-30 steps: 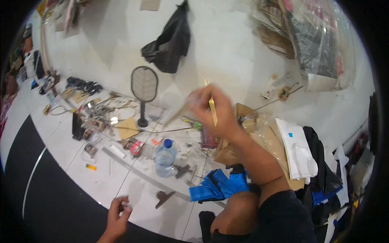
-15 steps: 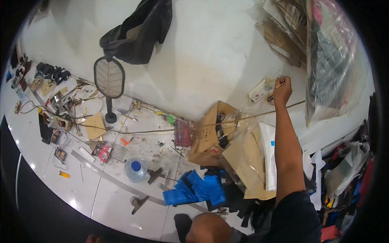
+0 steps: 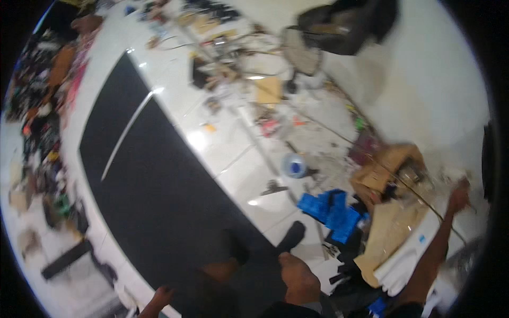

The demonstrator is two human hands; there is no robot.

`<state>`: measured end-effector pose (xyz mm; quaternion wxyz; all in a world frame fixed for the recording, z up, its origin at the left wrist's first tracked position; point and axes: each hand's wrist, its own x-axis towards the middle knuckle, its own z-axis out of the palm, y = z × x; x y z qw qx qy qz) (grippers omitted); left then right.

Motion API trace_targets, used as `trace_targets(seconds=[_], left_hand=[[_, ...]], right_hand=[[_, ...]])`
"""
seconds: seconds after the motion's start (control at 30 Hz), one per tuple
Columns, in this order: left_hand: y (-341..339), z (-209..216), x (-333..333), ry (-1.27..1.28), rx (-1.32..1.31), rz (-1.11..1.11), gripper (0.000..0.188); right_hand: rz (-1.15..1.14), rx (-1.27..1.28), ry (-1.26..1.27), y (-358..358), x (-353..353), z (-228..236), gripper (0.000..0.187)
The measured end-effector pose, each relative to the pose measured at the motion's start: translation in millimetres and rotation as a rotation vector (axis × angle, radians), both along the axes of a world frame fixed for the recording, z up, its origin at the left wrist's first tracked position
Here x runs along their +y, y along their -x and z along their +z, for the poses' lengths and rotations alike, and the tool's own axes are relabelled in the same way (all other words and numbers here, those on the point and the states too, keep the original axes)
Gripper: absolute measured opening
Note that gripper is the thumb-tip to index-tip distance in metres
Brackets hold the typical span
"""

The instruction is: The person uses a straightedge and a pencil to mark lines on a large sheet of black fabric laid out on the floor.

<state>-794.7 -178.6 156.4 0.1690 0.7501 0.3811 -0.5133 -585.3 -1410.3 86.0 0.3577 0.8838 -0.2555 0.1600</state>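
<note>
My right hand [image 3: 459, 195] is stretched out at the far right, near the wall and past the cardboard box [image 3: 374, 179]. Its fingers look curled in, but blur hides what they hold. Below that forearm lie brown paper sheets [image 3: 395, 225] and a white sheet or bag [image 3: 405, 265]. At the lower left, my left hand [image 3: 163, 296] hangs low over the edge of the black mat [image 3: 159, 175], touching nothing that I can see. Blur also covers its fingers.
Blue packets [image 3: 336, 214] and a clear bottle with a blue cap [image 3: 294, 166] are on the floor left of the box. A metal clip [image 3: 274, 187] lies nearby. A mesh racket [image 3: 302, 52] leans by the wall. Cluttered goods [image 3: 37, 127] line the far left.
My view has swung left, bringing the black mat and left-hand clutter into sight. The right hand, earlier pinching a thin pale stick, now shows at the right rim. More of my left hand shows.
</note>
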Motion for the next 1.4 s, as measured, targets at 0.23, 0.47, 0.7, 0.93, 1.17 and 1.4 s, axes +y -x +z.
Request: trace_targets(seconds=[0.23, 0.47, 0.7, 0.93, 1.17, 1.4], left_hand=[[-73.3, 109.6, -138.5, 0.137, 0.029, 0.061, 0.044], [-63.0, 195.6, -151.5, 0.157, -0.299, 0.434, 0.044], [28.5, 215.1, -76.2, 0.092, -0.439, 0.503, 0.045], [77.4, 166.3, 47.2, 0.109, -0.423, 0.895, 0.045], [54.5, 177.3, 206.3, -0.025, -0.681, 1.203, 0.034], [-14.6, 183.0, 324.8, -0.052, -0.783, 1.296, 0.027]], right_hand=[[0.014, -0.539, -0.271, -9.3, 138.2, 49.3, 0.044], [0.204, -0.509, -1.422, -34.1, 525.9, 24.6, 0.037], [0.946, 0.815, -1.752, 9.6, 746.8, 166.2, 0.019], [0.102, 0.884, -1.606, -7.1, 690.0, 134.3, 0.02], [-0.073, 0.761, -1.624, -55.3, 838.7, 170.7, 0.024], [0.002, 1.074, -1.59, -105.5, 997.7, 217.2, 0.026]])
